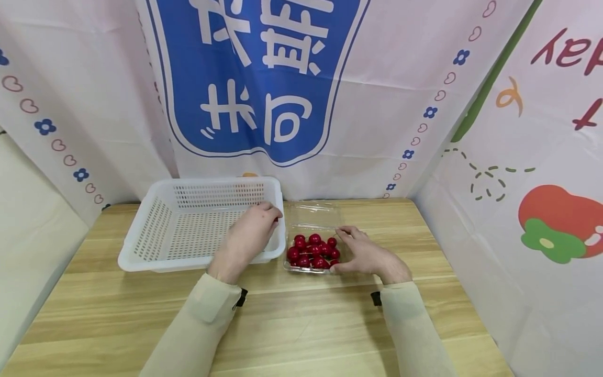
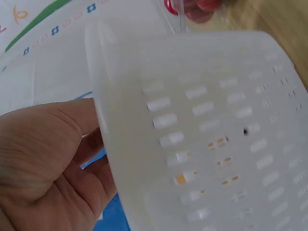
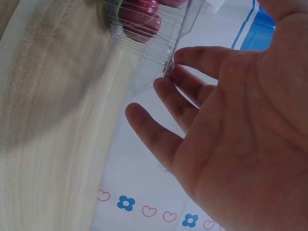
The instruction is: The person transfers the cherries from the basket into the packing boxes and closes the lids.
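My left hand (image 1: 251, 230) is over the right side of a white slotted plastic basket (image 1: 129, 246), its fingers bent. A dark red cherry (image 1: 276, 220) shows partly at its fingertips, close to the right rim. In the left wrist view the basket wall (image 2: 130, 144) hides those fingertips. Beside the basket stands a clear plastic box (image 1: 301, 269) with its lid (image 1: 314, 213) folded back, holding several red cherries (image 1: 314, 250) with stems. My right hand (image 1: 365, 256) touches the box's right side with spread, nearly straight fingers (image 3: 154, 134).
Both containers stand at the back of a wood-grain table (image 1: 301, 324). A printed white curtain (image 1: 377, 104) with a blue sign hangs right behind them. Another printed sheet (image 1: 494, 251) covers the right side.
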Action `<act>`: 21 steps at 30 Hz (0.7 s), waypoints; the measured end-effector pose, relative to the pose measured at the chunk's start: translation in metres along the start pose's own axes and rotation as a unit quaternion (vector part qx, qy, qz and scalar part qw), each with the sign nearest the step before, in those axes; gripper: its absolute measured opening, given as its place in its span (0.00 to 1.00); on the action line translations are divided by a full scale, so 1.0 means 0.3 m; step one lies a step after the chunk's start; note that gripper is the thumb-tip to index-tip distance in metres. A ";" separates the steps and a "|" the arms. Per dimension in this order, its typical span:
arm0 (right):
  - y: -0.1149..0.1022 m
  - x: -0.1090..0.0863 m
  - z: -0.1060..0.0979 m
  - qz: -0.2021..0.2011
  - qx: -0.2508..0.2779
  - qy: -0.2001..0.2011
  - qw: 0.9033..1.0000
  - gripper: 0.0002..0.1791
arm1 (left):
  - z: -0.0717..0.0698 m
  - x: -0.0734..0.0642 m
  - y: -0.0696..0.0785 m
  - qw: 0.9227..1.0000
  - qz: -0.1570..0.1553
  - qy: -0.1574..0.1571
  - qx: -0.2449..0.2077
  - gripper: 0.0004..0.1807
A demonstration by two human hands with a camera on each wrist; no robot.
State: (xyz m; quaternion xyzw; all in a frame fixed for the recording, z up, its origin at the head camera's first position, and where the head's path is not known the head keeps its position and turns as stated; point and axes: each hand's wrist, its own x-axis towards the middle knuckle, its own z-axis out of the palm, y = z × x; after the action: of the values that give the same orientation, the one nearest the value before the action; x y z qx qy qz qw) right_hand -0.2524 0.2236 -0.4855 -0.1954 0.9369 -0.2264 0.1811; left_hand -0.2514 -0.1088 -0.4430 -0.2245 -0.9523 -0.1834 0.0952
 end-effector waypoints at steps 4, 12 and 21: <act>-0.001 0.002 0.000 0.001 -0.004 -0.001 1.000 0.68 | 0.011 0.000 0.036 1.000 0.025 0.015 0.000 0.11; 0.000 0.000 0.000 -0.001 0.001 0.002 1.000 0.67 | 0.056 0.007 0.135 0.999 0.035 -0.019 -0.025 0.13; 0.005 0.001 0.001 -0.006 0.002 0.005 1.000 0.67 | 0.136 0.007 0.223 0.995 0.090 -0.018 -0.024 0.10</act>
State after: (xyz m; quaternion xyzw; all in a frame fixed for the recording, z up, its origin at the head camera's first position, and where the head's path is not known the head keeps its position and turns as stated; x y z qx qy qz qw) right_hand -0.2530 0.2245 -0.4866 -0.1995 0.9362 -0.2300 0.1757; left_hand -0.2265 -0.0364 -0.4593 -0.3149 -0.9251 -0.1926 0.0890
